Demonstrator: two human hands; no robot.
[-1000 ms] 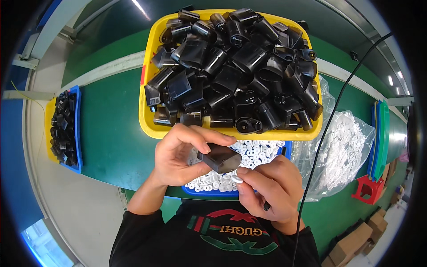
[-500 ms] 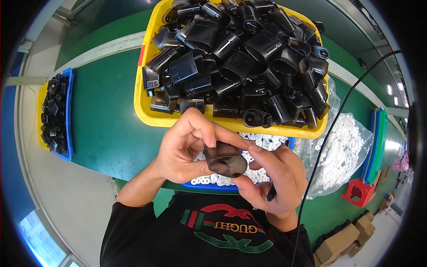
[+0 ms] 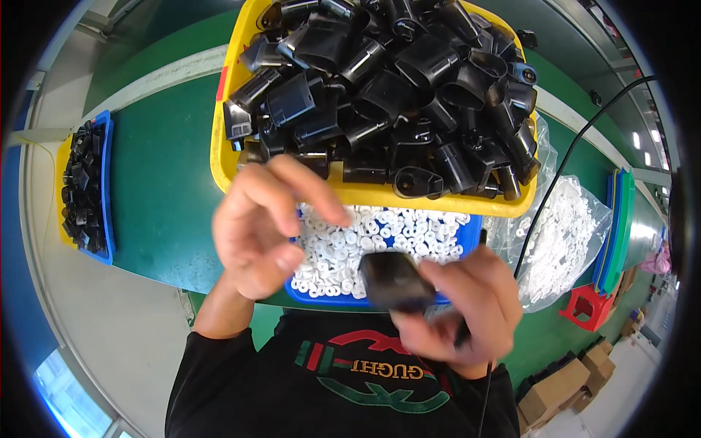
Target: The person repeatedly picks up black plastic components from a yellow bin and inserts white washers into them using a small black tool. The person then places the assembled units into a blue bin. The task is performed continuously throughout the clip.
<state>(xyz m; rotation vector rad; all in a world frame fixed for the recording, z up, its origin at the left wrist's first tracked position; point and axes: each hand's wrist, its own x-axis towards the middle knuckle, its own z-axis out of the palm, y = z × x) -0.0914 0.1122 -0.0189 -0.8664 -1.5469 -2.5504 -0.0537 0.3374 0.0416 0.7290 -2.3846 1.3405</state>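
My right hand [image 3: 471,310] pinches a hollow black plastic housing [image 3: 394,281] between thumb and fingers, blurred by motion. A thin black stick-like tool [image 3: 461,333] lies across the same palm; its kind does not show. My left hand [image 3: 259,230] is off the housing, fingers apart and holding nothing, near the front left edge of a yellow bin [image 3: 350,196]. Similar black housings [image 3: 387,95] are heaped in that bin. Beneath my hands, a blue tray [image 3: 471,237] holds many small white rings [image 3: 328,255].
A clear plastic bag [image 3: 562,233] of white pieces lies on the right of the green table [image 3: 168,182]. A black cable [image 3: 558,182] hangs down past my right hand. Another bin of black parts [image 3: 87,193] stands far left. A red stool [image 3: 588,310] and cardboard boxes [image 3: 555,383] are at right.
My left hand has let go of the housing and moved left, its fingers spreading. My right hand keeps the housing and has shifted slightly right and toward me.
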